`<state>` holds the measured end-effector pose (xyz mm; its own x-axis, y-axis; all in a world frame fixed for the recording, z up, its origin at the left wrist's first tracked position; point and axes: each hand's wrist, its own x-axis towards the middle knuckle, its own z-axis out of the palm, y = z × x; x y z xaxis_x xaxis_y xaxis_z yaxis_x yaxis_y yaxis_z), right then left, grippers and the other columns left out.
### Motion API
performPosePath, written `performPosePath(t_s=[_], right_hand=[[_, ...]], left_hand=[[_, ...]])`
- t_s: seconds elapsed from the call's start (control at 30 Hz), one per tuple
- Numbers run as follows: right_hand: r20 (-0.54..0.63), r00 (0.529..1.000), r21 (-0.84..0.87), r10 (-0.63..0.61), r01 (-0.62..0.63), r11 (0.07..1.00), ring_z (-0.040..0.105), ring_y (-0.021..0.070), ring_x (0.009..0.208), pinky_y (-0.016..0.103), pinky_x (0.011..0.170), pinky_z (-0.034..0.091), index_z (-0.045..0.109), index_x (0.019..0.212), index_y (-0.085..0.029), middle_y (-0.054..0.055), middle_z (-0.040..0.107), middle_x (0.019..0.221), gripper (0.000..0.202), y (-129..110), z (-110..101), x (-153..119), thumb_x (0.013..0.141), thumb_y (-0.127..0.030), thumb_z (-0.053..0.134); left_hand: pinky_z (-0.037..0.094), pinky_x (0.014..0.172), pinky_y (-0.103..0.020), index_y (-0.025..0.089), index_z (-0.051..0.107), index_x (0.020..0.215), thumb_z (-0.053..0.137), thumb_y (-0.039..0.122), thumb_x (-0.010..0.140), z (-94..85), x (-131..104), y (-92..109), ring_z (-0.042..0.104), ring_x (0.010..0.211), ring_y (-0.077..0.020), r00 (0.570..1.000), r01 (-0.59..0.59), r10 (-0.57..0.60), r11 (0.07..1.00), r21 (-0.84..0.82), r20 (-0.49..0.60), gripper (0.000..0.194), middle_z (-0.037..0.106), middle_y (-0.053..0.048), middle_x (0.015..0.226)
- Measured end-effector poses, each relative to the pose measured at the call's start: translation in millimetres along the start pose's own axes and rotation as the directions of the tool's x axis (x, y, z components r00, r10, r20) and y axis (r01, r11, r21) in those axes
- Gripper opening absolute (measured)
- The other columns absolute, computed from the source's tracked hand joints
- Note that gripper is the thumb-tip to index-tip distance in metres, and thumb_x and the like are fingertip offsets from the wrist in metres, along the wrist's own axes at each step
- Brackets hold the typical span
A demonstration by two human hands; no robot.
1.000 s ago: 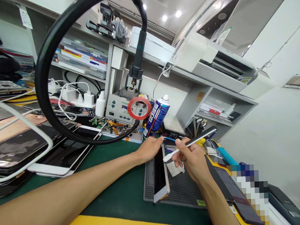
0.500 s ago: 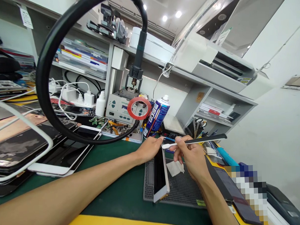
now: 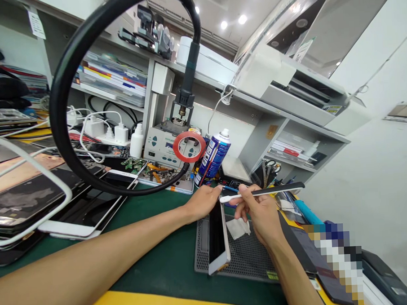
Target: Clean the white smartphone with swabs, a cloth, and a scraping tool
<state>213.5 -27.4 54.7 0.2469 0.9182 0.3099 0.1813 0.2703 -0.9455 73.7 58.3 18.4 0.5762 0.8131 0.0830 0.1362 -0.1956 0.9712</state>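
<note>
A phone (image 3: 218, 237) with a dark screen and white lower edge stands tilted over a grey perforated mat (image 3: 250, 258). My left hand (image 3: 204, 202) is closed on the phone's far end, thumb near its top edge. In my right hand (image 3: 260, 210) is a slim tool (image 3: 264, 192), white at its left end and black along its right part, gripped between thumb and fingers. The white tip touches or nearly touches the phone's upper right edge; which one I cannot tell. A white cloth piece (image 3: 238, 228) lies on the mat beside the phone.
A black flexible arm (image 3: 61, 131) with a red ring (image 3: 189, 146) loops over the left side. Behind my hands stand a blue spray can (image 3: 212, 159) and a white bottle (image 3: 136, 141). A white tablet (image 3: 72, 228) and cables lie left; a dark panel (image 3: 325, 264) lies right.
The tool's black end has shifted slightly left in my right hand. My left hand and the phone look unmoved.
</note>
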Motion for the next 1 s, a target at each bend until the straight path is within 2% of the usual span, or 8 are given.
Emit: performPosePath(t_s=[0.17, 0.37, 0.47, 0.77, 1.0], right_hand=[[0.053, 0.998, 0.010, 0.034, -0.035, 0.999, 0.062, 0.0152, 0.041, 0.019, 0.035, 0.036, 0.047, 0.072, -0.018, 0.008, 0.072, 0.068, 0.035, -3.4, -1.0, -1.3, 0.085, -0.046, 0.064], [0.195, 0.975, 0.054, 0.101, -0.114, 0.992, 0.061, 0.0149, 0.039, 0.019, 0.036, 0.036, 0.046, 0.070, -0.018, 0.007, 0.070, 0.061, 0.036, -10.0, -4.3, -6.5, 0.087, -0.043, 0.063], [0.231, 0.965, 0.082, 0.128, -0.150, 0.985, 0.060, 0.0141, 0.038, 0.018, 0.035, 0.035, 0.045, 0.070, -0.018, 0.006, 0.069, 0.059, 0.035, -10.2, -5.3, -7.5, 0.087, -0.042, 0.063], [0.094, 0.990, 0.038, 0.103, -0.107, 0.993, 0.062, 0.0138, 0.042, 0.019, 0.035, 0.037, 0.055, 0.074, -0.015, 0.009, 0.071, 0.070, 0.035, -7.2, -2.2, -2.5, 0.083, -0.046, 0.067], [-0.023, 0.998, 0.015, 0.065, -0.065, 0.998, 0.061, 0.0138, 0.043, 0.019, 0.034, 0.037, 0.063, 0.084, -0.013, 0.011, 0.073, 0.078, 0.035, -2.2, -1.0, 0.6, 0.079, -0.046, 0.071]], left_hand=[[0.022, 0.047, -0.026, 0.018, 0.044, 0.051, 0.034, 0.059, 0.089, 0.1, 1.3, -2.1, 0.030, 0.040, -0.0106, 1.000, -0.005, 0.005, 1.000, -0.003, -0.004, 0.057, 0.034, 0.004, 0.037], [0.023, 0.047, -0.026, 0.016, 0.056, 0.058, 0.033, 0.060, 0.090, -0.9, 0.1, -1.1, 0.032, 0.040, -0.0113, 1.000, -0.005, 0.005, 1.000, -0.010, 0.009, 0.059, 0.036, 0.004, 0.037], [0.024, 0.047, -0.026, 0.015, 0.057, 0.059, 0.033, 0.060, 0.090, -1.0, 0.1, -1.1, 0.032, 0.040, -0.0114, 1.000, -0.002, 0.002, 1.000, -0.012, 0.010, 0.059, 0.038, 0.004, 0.038], [0.023, 0.048, -0.026, 0.019, 0.043, 0.051, 0.034, 0.063, 0.088, -0.1, 0.7, -2.3, 0.031, 0.042, -0.0111, 1.000, -0.011, 0.011, 1.000, -0.015, -0.005, 0.058, 0.034, 0.004, 0.039], [0.021, 0.047, -0.027, 0.016, 0.056, 0.059, 0.033, 0.064, 0.088, -0.8, -0.2, -0.8, 0.029, 0.040, -0.0111, 1.000, -0.006, 0.006, 1.000, -0.013, 0.006, 0.060, 0.034, 0.004, 0.039]])
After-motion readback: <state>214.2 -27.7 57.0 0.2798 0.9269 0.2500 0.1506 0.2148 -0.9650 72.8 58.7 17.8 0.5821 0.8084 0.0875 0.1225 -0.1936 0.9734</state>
